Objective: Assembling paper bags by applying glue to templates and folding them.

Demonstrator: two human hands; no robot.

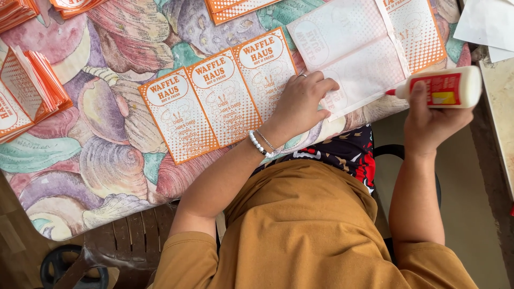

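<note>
My left hand [302, 101] lies flat with fingers curled on the edge of a white paper sheet [353, 51] with orange dotted print, pressing it to the table. My right hand [431, 115] grips a white glue bottle [447, 88] with a red label, held sideways with its red nozzle pointing left at the sheet's lower right edge. A row of three orange-and-white printed paper bags [214, 99] lies flat just left of my left hand. A bead bracelet is on my left wrist.
The table wears a cloth with a seashell pattern [107, 160]. Stacks of folded orange bags sit at the left edge [29, 91] and along the top [235, 8]. White papers [487, 24] lie top right. A brown plastic chair [134, 241] is below.
</note>
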